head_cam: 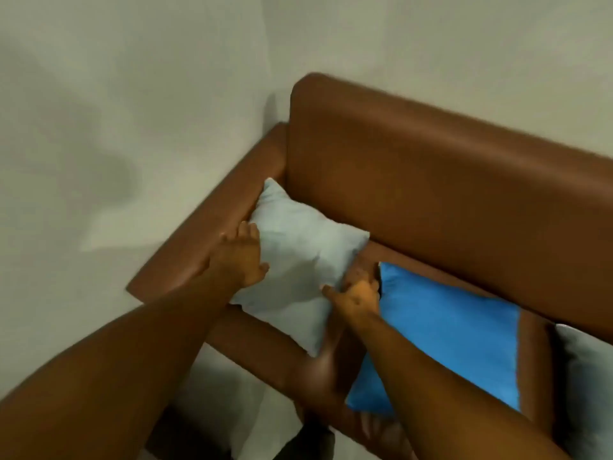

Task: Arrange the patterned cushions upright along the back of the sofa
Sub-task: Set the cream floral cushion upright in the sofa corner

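Blurring third cushion (pixel 587 376), frame-cut

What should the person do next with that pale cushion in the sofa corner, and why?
Probably tip the pale cushion up against the backrest. Both the left hand and right hand hold its edges, but it leans slanted in the corner beside the armrest, not upright. The blue cushion lies flat, waiting.
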`<state>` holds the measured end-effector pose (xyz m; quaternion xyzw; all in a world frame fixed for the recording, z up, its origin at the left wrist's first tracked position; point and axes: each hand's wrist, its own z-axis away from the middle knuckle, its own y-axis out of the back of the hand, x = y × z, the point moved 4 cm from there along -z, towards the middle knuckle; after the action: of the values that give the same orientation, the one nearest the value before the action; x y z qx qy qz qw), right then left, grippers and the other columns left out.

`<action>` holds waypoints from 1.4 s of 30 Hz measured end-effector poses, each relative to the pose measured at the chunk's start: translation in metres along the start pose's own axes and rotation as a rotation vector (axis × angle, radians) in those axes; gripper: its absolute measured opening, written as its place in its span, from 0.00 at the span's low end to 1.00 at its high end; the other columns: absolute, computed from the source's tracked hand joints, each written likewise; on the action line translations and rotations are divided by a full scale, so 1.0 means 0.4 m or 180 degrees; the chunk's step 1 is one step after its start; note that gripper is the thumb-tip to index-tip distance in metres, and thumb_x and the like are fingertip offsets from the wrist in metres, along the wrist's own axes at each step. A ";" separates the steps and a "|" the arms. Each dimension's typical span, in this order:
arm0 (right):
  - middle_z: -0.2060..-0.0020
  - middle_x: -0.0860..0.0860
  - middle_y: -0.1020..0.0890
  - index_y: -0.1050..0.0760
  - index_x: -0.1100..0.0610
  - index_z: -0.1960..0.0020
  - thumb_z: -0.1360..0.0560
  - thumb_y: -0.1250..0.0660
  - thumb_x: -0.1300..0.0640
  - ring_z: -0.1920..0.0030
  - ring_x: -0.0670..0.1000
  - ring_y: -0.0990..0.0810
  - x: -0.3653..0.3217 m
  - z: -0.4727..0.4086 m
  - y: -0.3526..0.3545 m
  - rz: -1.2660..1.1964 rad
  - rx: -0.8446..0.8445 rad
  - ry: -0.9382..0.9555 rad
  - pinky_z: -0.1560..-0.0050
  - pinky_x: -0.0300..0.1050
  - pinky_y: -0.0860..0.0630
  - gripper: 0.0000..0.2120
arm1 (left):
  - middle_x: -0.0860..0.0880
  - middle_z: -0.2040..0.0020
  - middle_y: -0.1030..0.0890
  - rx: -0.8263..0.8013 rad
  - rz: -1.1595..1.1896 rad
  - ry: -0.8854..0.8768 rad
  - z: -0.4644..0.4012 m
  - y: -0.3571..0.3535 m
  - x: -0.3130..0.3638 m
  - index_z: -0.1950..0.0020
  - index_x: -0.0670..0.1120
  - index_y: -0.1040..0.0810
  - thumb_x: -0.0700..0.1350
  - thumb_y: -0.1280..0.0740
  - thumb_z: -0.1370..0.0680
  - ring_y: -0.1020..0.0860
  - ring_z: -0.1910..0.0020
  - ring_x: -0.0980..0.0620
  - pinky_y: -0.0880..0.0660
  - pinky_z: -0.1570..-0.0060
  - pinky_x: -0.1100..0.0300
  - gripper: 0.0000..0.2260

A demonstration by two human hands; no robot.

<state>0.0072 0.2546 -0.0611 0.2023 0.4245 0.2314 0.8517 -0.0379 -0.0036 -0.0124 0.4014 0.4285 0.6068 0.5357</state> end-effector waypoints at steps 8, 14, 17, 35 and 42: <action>0.23 0.62 0.33 0.45 0.58 0.16 0.34 0.21 0.31 0.25 0.67 0.30 0.143 -0.173 -0.313 -0.0391 -0.0140 -0.0963 0.28 0.60 0.27 0.60 | 0.35 0.30 0.26 -0.0218 0.0750 0.0701 -0.104 -0.338 -0.202 0.22 0.37 0.35 0.77 0.50 0.29 0.28 0.32 0.34 0.28 0.32 0.44 0.51; 0.20 0.56 0.31 0.49 0.51 0.14 0.39 0.29 0.19 0.22 0.61 0.30 0.163 -0.143 -0.337 -0.0843 -0.0096 -0.0778 0.22 0.57 0.32 0.66 | 0.39 0.37 0.20 -0.0289 0.1969 0.1356 -0.099 -0.364 -0.185 0.33 0.39 0.34 0.76 0.33 0.32 0.19 0.40 0.36 0.22 0.43 0.45 0.46; 0.25 0.52 0.24 0.37 0.51 0.18 0.30 0.25 0.33 0.28 0.57 0.23 0.094 -0.130 -0.218 -0.1340 -0.0141 -0.0883 0.30 0.47 0.27 0.48 | 0.43 0.41 0.16 -0.0439 0.2019 0.1134 -0.125 -0.249 -0.197 0.35 0.41 0.30 0.76 0.31 0.35 0.18 0.49 0.43 0.23 0.49 0.51 0.45; 0.36 0.46 0.19 0.32 0.53 0.26 0.37 0.17 0.51 0.39 0.34 0.19 -0.071 -0.511 0.118 -0.1139 0.0464 0.0722 0.26 0.56 0.25 0.43 | 0.54 0.17 0.49 0.0043 0.2797 -0.0346 -0.583 -0.149 0.037 0.16 0.49 0.57 0.59 0.13 0.45 0.47 0.20 0.57 0.58 0.29 0.80 0.70; 0.36 0.42 0.20 0.33 0.53 0.24 0.28 0.19 0.52 0.37 0.36 0.20 -0.102 -0.506 0.059 -0.1328 0.0807 0.0899 0.34 0.32 0.26 0.38 | 0.49 0.22 0.32 0.0879 0.2816 0.0404 -0.522 -0.168 0.024 0.19 0.46 0.48 0.62 0.19 0.34 0.31 0.26 0.51 0.36 0.32 0.59 0.55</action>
<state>-0.1848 0.2806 -0.1356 0.1812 0.5970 0.0219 0.7812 -0.2160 -0.0088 -0.1409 0.5753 0.3249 0.7375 0.1398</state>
